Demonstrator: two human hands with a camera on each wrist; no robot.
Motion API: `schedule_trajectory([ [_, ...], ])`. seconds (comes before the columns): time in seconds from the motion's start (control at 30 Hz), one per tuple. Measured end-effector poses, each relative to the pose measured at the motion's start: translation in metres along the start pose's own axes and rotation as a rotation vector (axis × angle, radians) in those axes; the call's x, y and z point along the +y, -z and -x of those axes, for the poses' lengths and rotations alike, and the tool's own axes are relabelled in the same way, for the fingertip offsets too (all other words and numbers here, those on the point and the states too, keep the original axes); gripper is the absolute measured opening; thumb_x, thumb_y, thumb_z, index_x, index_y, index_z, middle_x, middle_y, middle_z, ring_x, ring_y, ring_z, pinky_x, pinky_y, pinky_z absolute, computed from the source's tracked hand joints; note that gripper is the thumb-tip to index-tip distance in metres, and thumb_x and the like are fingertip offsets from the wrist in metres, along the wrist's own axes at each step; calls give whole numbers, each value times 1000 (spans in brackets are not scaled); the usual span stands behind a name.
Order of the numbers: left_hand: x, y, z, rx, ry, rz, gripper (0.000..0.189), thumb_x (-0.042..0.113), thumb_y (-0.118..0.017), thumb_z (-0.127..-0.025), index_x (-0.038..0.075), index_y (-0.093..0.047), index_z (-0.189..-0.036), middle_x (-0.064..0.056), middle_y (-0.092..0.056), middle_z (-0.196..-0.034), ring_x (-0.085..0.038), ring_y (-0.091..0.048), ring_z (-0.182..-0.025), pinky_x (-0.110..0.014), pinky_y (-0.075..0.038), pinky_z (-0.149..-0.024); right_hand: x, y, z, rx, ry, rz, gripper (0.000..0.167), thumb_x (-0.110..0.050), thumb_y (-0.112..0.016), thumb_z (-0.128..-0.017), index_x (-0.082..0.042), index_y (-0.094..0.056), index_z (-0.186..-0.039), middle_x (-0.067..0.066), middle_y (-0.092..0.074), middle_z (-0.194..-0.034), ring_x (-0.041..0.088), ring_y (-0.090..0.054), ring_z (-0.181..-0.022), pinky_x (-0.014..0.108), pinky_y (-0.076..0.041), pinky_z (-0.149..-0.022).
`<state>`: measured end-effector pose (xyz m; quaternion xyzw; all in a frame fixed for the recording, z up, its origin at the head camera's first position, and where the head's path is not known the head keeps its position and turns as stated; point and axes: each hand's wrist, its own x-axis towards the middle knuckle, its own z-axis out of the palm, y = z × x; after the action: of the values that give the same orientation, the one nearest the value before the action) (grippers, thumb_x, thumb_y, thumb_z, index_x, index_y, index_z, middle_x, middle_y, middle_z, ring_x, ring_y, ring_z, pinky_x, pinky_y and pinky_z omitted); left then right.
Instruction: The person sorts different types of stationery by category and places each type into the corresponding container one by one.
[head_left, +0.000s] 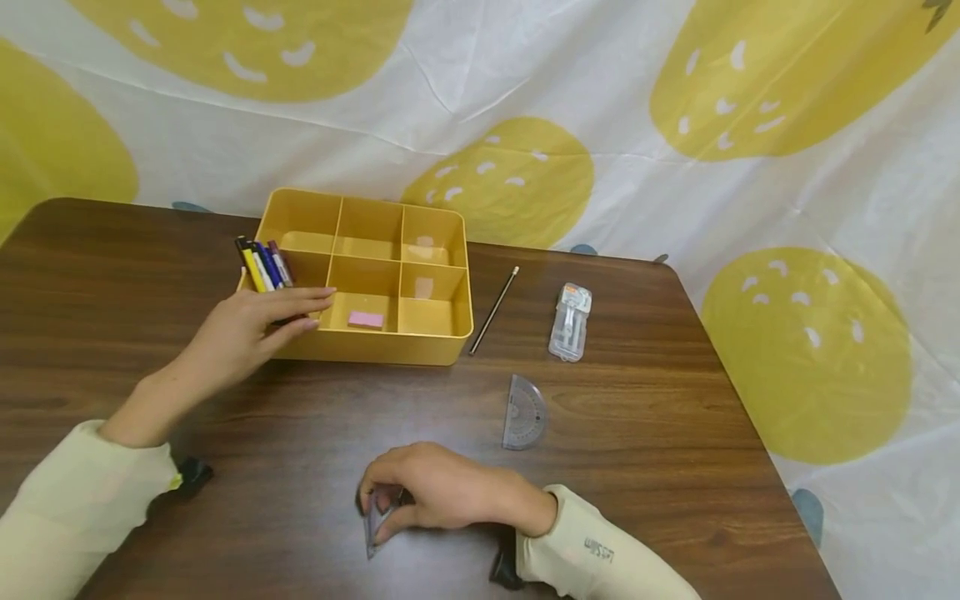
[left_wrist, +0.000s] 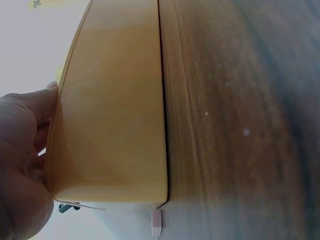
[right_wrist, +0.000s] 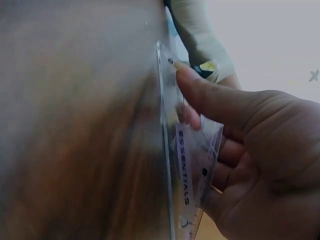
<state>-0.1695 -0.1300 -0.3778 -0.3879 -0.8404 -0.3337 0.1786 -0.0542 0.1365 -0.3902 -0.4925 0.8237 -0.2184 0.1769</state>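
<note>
My left hand (head_left: 243, 325) rests at the front-left rim of a yellow six-compartment organizer box (head_left: 375, 348), fingers reaching over the front-left compartment. In the left wrist view the thumb lies along the rim of the box wall (left_wrist: 112, 110). Several pens (head_left: 264, 265) lean in that compartment, partly behind the hand. A pink eraser (head_left: 365, 320) lies in the front middle compartment. Nearer the front, my right hand (head_left: 442, 487) pinches a clear set square (head_left: 372, 529) between thumb and fingers. The right wrist view shows the set square (right_wrist: 182, 150) close over the table, printed "ESSENTIALS".
Right of the box lies a dark pencil (head_left: 495, 308) with a pale end. A clear plastic case (head_left: 570, 323) with a compass-like tool inside lies farther right. Between that case and my right hand is a transparent protractor (head_left: 525, 413). A patterned cloth (head_left: 615, 200) hangs behind the wooden table (head_left: 660, 467).
</note>
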Motion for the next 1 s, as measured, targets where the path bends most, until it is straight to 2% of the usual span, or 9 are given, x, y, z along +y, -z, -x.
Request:
schedule_trajectory([
  [0.33,0,0,0,-1,1,-1,35,6,-70,-86,4,-67,-120,-8,-65,-120,-23,-66,-90,-45,-51,-70,-1,5,3,4,2,11,19,-36,-75,-82,-21,-66,-89,-22,-58,-75,-12,-44,-63,6,-37,-61],
  [1.0,1,1,-1,-6,8,1,35,6,-70,-86,5,-66,-121,-8,-65,-121,-19,-65,-87,-42,-51,-68,-1,10,5,14,9,-20,14,-33,-74,-84,-20,-68,-87,-22,-61,-76,-16,-41,-61,5,-38,-59],
])
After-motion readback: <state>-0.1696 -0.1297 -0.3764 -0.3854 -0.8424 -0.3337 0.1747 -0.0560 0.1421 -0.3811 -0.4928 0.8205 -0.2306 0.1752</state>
